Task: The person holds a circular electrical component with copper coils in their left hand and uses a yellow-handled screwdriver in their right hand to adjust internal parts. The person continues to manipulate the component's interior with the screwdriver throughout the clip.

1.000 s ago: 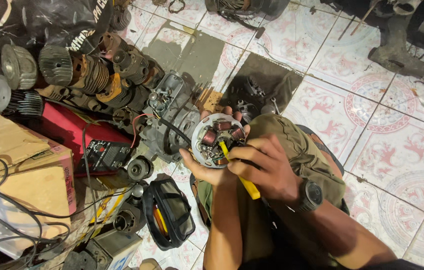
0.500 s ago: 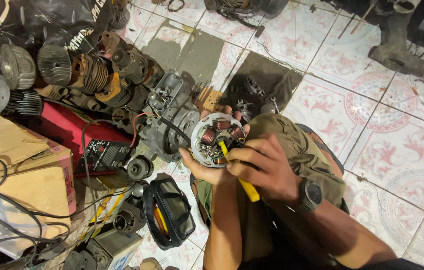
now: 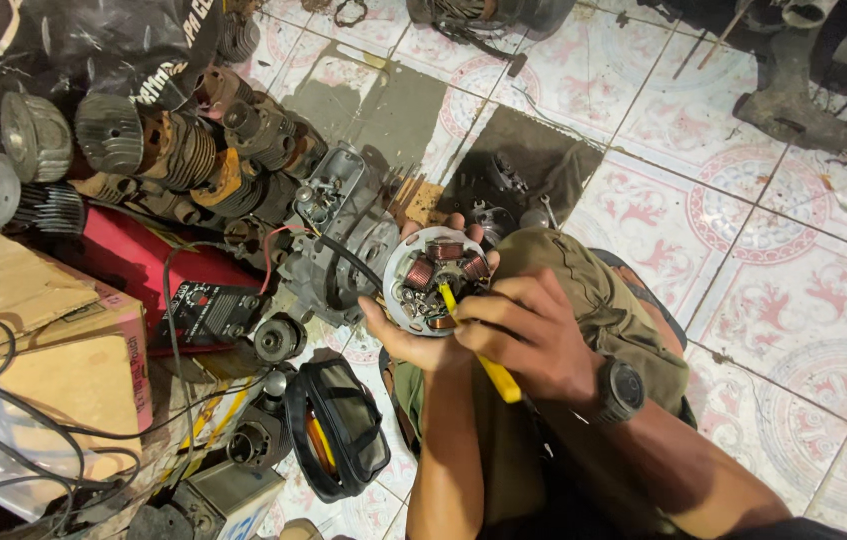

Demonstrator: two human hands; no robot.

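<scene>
Step in hand: I'm working the tip of the yellow-handled screwdriver (image 3: 488, 362) into the face of the round stator plate (image 3: 435, 278), down among its copper coils; by my read this is loosening or adjusting a fastener there.
Left hand (image 3: 413, 335): cupped under the plate, fingers wrapped round its rim, a firm grip grasping the plate and tilting its face up at me.
Right hand (image 3: 533, 335): clenched round the screwdriver handle, knuckles over the plate's lower edge, watch on the wrist.
Where the plate sits: off the floor, held above my knee in olive trousers (image 3: 583, 290), just beside the grey engine casing (image 3: 338, 245).
Around me: finned cylinders (image 3: 143, 150) heaped to the left, a cardboard box (image 3: 43, 330), patterned floor tiles (image 3: 793, 290).
Next move calls for: I judge the tip must stay seated square while the left hand holds the plate from turning; a slip could nick the coil windings.
</scene>
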